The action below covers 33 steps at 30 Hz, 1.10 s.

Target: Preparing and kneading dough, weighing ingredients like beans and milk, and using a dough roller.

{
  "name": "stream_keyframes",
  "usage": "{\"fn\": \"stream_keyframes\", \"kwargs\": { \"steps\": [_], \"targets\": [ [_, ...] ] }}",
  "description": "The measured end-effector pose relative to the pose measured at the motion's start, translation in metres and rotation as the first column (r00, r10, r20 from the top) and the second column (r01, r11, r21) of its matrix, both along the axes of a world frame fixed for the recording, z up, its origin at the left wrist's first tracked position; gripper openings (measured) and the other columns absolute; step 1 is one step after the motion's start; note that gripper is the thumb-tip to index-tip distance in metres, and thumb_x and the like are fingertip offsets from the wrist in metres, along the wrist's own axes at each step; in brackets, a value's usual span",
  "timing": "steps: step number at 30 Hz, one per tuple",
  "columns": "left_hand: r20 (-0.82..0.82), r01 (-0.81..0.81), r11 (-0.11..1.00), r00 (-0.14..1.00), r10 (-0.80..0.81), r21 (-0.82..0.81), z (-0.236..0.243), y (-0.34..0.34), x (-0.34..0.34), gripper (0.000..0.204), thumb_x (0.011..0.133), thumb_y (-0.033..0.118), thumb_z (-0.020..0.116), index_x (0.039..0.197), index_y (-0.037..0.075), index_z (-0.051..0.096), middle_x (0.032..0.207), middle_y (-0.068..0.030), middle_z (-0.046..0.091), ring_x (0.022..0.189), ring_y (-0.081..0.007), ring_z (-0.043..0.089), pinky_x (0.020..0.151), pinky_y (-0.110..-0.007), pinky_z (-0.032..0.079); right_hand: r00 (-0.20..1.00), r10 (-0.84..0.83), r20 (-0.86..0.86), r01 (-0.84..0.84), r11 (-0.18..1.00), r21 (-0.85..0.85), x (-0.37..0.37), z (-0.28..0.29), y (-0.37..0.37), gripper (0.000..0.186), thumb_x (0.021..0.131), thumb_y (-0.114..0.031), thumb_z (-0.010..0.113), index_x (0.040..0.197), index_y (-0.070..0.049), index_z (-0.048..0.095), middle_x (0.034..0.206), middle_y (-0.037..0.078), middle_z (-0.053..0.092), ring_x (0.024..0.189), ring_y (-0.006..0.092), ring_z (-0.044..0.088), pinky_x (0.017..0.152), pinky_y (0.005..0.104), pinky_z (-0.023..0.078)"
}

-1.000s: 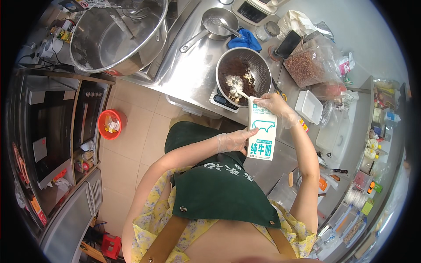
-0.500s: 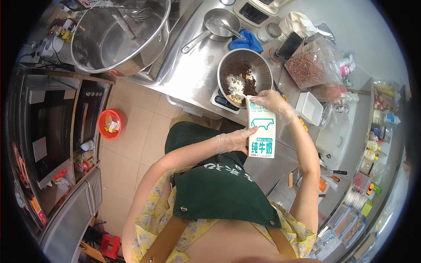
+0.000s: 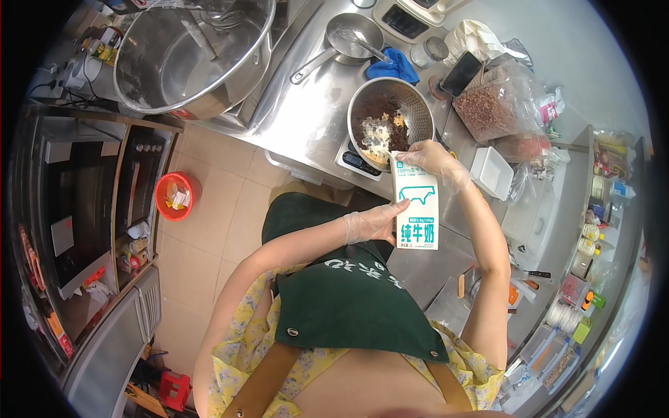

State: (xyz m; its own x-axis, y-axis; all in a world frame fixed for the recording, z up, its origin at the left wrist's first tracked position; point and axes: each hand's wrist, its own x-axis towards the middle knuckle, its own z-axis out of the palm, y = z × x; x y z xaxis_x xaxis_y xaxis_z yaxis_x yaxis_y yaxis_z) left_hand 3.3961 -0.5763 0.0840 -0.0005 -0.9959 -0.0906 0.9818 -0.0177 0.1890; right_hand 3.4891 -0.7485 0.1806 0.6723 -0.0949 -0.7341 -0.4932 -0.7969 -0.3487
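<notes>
Both my hands wear clear plastic gloves and hold a white milk carton (image 3: 416,209) with green print and a cow outline. My left hand (image 3: 373,224) grips its lower part from the left side. Up at the carton's top end, my right hand (image 3: 432,161) is wrapped round the right corner. That end reaches the near rim of a metal mixing bowl (image 3: 421,117). Inside the bowl lie dark brown powder (image 3: 380,104) and a white and beige mass (image 3: 376,136). A digital scale (image 3: 357,166) sits under the bowl.
Behind the bowl are a blue cloth (image 3: 392,67) and a metal saucepan (image 3: 354,38). A large mixer bowl (image 3: 191,63) stands at far left. To the right are a phone (image 3: 461,74), a bag of brown bits (image 3: 488,108) and a white tray (image 3: 492,173). A red bin (image 3: 178,196) stands on the floor.
My hands and the carton have hardly moved. The white patch in the bowl looks smaller and more beige, and the white streak by the carton's top end no longer shows.
</notes>
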Motion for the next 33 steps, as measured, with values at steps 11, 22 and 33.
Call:
{"fn": "stream_keyframes", "kwargs": {
  "steps": [11,22,33],
  "targets": [
    [-0.015,-0.005,1.0,1.0,0.005,-0.017,0.006,0.001,0.002,0.069,0.093,0.061,0.035,0.143,0.014,0.024,0.136,-0.0129,0.045,0.127,-0.0294,0.045,0.093,-0.06,0.043,1.0,0.02,-0.018,-0.021,1.0,-0.019,0.004,0.002,0.002,0.05,0.08,-0.045,0.071,0.089,0.004,0.07,0.074,0.012,0.067,0.067,0.0176,0.063,0.064,0.0324,0.049],
    [0.005,0.004,0.999,1.0,-0.004,-0.039,0.003,0.0,0.001,0.071,0.092,0.064,0.036,0.142,0.014,0.027,0.131,-0.0142,0.049,0.119,-0.0295,0.053,0.084,-0.057,0.05,0.999,0.031,-0.02,-0.031,0.999,-0.037,0.005,0.001,-0.001,0.045,0.081,-0.042,0.071,0.092,0.002,0.07,0.075,0.009,0.067,0.067,0.0146,0.061,0.064,0.0307,0.048],
    [0.023,-0.005,1.0,1.0,0.005,-0.011,0.011,0.002,0.003,0.07,0.093,0.063,0.033,0.141,0.013,0.03,0.13,-0.0138,0.05,0.117,-0.0292,0.054,0.084,-0.055,0.051,0.999,0.029,-0.046,-0.027,0.999,0.031,0.006,-0.002,-0.005,0.039,0.082,-0.034,0.071,0.099,0.001,0.07,0.079,0.008,0.068,0.07,0.0127,0.06,0.066,0.0294,0.049]
  ]
}}
